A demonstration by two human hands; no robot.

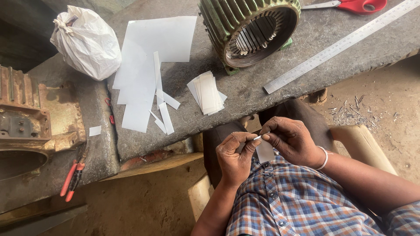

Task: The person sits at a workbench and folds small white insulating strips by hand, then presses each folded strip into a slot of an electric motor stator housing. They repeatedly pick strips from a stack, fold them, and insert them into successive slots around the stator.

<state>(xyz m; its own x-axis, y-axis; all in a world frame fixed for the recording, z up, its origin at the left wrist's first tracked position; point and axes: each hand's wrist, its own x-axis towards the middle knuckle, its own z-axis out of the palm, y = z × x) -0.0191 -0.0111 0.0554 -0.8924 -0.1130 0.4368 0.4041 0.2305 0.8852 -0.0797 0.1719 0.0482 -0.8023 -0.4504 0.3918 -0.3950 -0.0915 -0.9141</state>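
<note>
both hands' fingers (251,144) pinched on white paper strip (264,150), below bench edge (175,148)

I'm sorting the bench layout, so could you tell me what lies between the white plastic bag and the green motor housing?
In the head view, large white paper sheets lie on the bench between the bag and housing.

The red-handled scissors (350,5) are cut off by the top edge, their blade tips hidden behind the green motor housing (249,30).
</note>
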